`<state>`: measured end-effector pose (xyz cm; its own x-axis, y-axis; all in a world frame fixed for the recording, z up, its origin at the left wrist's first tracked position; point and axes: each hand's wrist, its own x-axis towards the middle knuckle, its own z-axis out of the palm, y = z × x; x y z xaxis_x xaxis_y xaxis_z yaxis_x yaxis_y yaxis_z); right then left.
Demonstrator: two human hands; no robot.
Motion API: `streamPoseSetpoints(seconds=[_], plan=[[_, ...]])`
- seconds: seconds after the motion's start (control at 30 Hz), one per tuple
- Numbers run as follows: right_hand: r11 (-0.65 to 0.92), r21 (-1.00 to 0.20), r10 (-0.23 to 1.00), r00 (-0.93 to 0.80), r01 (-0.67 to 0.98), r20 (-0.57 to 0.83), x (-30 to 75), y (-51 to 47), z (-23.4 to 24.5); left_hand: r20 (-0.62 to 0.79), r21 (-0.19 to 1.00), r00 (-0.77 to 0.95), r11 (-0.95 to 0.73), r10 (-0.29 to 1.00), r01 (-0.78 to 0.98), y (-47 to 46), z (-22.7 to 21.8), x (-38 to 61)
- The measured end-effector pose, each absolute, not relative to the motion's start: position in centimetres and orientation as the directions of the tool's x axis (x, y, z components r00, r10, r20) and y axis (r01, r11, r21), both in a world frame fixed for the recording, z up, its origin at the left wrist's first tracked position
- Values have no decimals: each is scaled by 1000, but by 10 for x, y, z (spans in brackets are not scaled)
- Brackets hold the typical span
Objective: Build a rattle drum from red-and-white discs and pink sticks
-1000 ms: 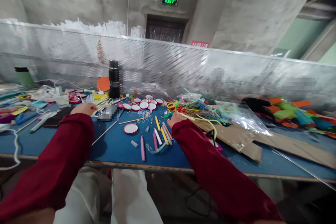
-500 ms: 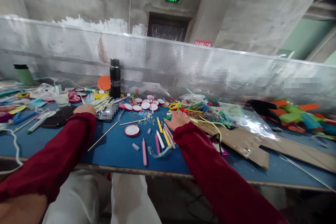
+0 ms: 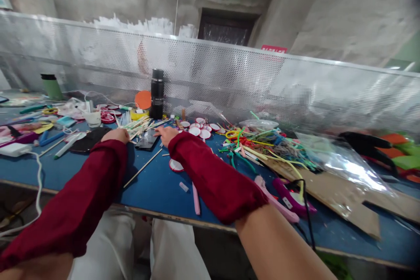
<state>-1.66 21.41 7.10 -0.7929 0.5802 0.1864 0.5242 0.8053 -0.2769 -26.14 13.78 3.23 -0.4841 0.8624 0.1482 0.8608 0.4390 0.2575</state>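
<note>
My right hand (image 3: 165, 134) reaches across to the left, fingers stretched out, fingertips on a small phone-like device (image 3: 147, 141) lying on the blue table (image 3: 157, 183). Just left of it rests my left hand (image 3: 115, 134), beside a dark flat object (image 3: 88, 140). Only its back shows and its fingers are hidden. Both arms wear dark red sleeves. A bundle of thin wooden sticks (image 3: 140, 125) lies just behind the hands, and one long stick (image 3: 142, 168) runs in front of them. Round white lids with red rims (image 3: 197, 129) are scattered to the right.
A black bottle (image 3: 157, 93) stands by the perforated metal screen (image 3: 229, 78). A tangle of coloured pipe cleaners (image 3: 262, 140), a plastic bag (image 3: 337, 159), cardboard (image 3: 331, 188) and a pink glue gun (image 3: 290, 190) fill the right. Pens, a white cup (image 3: 92, 118) and a white cable (image 3: 36, 175) lie left.
My right hand has left the coloured sticks and pipe cleaners and swung left to the phone-like device. The view has turned left. My left hand has stayed put.
</note>
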Motion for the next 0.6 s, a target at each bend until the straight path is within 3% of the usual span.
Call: streamPoseSetpoints(seconds=[0.23, 0.5, 0.6], plan=[[832, -108, 555, -818, 544, 154, -28, 208, 75, 127, 217, -468, 436, 875, 874, 139, 38, -259], [855, -114, 505, -766, 506, 398, 30, 197, 125, 147, 202, -487, 456, 861, 867, 148, 43, -234], [868, -119, 475, -737, 482, 481, 70, 176, 145, 180, 264, -450, 398, 874, 879, 152, 42, -225]])
